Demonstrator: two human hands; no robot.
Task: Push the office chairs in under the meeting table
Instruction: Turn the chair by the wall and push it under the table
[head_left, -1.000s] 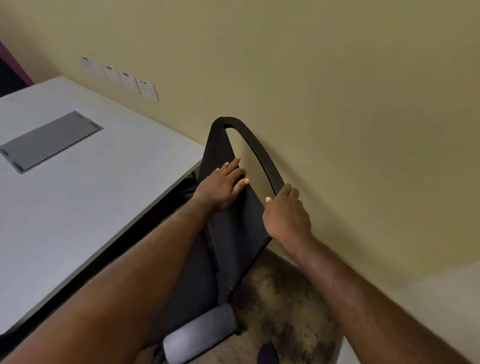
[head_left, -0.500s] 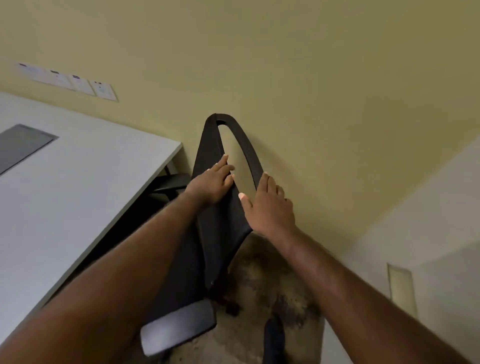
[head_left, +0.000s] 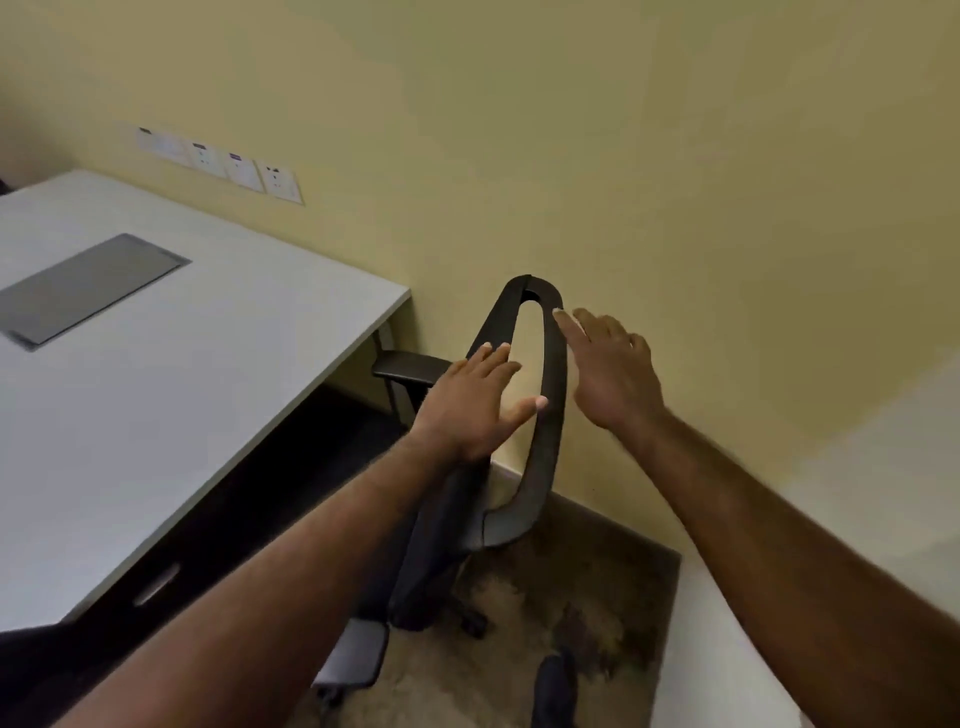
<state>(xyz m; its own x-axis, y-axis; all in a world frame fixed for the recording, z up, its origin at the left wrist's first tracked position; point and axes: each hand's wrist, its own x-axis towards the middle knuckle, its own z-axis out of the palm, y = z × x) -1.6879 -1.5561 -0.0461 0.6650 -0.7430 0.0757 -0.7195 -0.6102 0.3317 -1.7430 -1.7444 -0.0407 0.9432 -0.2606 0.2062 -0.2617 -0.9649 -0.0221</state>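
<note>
A black office chair (head_left: 545, 415) stands edge-on between the white meeting table (head_left: 208, 364) and the yellow wall, its seat partly under the table's right edge. My left hand (head_left: 475, 402) lies flat with fingers spread against the left side of the backrest. My right hand (head_left: 610, 369) is open just to the right of the backrest frame, its fingertips near the top rim; I cannot tell if they touch it. The far armrest (head_left: 405, 370) shows beside the table leg, and the near armrest (head_left: 356, 652) sticks out low down.
A grey cable hatch (head_left: 88, 286) is set into the tabletop. Wall sockets (head_left: 234, 169) sit above the table's far edge. A yellow wall stands close behind the chair, with a white wall on the right. My dark shoe (head_left: 556, 688) rests on the mottled carpet.
Both hands have let go of the backrest frame and opened. The chair has rolled farther away toward the wall and table corner, and my view has swung left, showing more of the table.
</note>
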